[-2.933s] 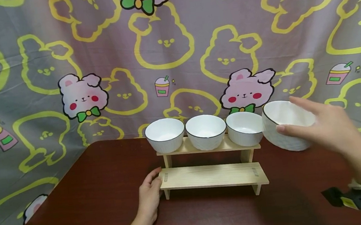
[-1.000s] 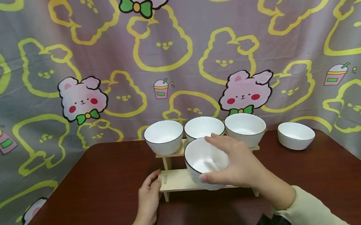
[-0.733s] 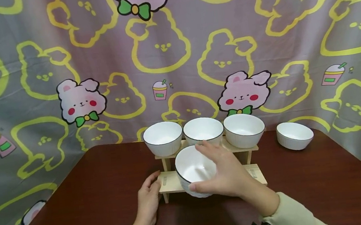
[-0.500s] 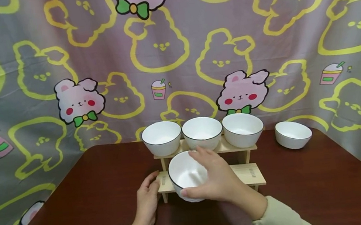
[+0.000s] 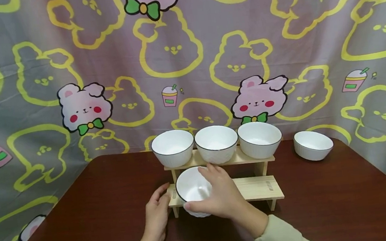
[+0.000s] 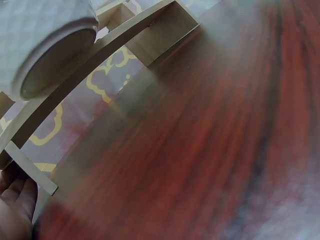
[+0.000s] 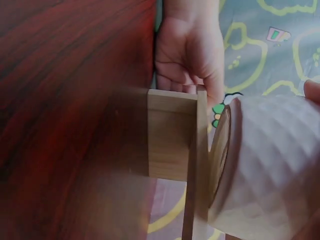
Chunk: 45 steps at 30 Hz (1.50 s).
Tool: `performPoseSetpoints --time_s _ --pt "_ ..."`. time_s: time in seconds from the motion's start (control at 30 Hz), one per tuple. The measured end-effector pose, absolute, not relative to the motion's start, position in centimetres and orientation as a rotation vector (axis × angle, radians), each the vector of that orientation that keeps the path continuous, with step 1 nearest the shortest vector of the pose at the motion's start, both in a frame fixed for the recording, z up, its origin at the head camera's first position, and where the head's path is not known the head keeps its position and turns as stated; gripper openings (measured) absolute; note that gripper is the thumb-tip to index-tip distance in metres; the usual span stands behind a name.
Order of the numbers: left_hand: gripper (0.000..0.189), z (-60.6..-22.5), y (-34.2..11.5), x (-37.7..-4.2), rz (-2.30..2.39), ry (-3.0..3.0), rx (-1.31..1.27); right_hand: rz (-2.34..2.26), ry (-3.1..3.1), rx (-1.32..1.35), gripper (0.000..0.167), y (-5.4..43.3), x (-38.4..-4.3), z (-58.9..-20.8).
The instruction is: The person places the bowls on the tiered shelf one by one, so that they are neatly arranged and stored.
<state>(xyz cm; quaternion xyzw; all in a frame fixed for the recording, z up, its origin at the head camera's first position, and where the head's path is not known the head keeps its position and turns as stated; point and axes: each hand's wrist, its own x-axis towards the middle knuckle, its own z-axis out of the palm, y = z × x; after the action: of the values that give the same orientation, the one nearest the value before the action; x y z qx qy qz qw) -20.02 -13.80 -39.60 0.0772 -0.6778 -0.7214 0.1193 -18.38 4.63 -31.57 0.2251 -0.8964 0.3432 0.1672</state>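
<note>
My right hand [image 5: 224, 196] grips a white bowl [image 5: 190, 186] with a dark rim, thumb on the near side and fingers at the far side. The bowl is over the left part of the lower tier of a two-tier wooden stand [image 5: 254, 188]. In the right wrist view, the held bowl [image 7: 275, 165] shows a diamond-textured wall, and its base is tilted against the board, one edge close to it. My left hand [image 5: 158, 216] holds the stand's left end; in the right wrist view, the left hand [image 7: 187, 60] has its thumb and fingers around that end.
Three similar bowls stand along the upper tier: a left bowl [image 5: 173, 148], a middle bowl [image 5: 216, 143] and a right bowl [image 5: 260, 140]. Another white bowl [image 5: 313, 145] sits on the dark red table [image 5: 93, 219] at the back right. A patterned curtain [image 5: 186, 57] hangs behind.
My right hand has carried the bowl from the right of the stand leftward and down to the lower tier's left part. The back-right bowl has come into view. My left hand stays at the stand's end.
</note>
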Motion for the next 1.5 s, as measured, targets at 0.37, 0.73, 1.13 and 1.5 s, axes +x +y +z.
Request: performPoseSetpoints --time_s 0.37,0.73,1.13,1.5 --pt "0.036 -39.6 -13.8 -20.0 -2.117 -1.976 0.208 0.774 -2.516 0.586 0.092 3.1 -18.5 -32.0" --pt "0.037 -39.3 -13.6 -20.0 -2.116 -2.0 0.223 0.658 -2.481 0.597 0.094 3.0 -18.4 -32.2" --pt "0.036 -39.3 -13.7 -20.1 -2.138 -1.974 0.218 0.733 -2.332 0.667 0.083 4.3 -17.3 -30.4" --pt "0.036 -39.5 -13.6 -20.0 -2.144 -1.969 0.227 0.795 -2.184 0.653 0.076 5.9 -16.9 -28.2"
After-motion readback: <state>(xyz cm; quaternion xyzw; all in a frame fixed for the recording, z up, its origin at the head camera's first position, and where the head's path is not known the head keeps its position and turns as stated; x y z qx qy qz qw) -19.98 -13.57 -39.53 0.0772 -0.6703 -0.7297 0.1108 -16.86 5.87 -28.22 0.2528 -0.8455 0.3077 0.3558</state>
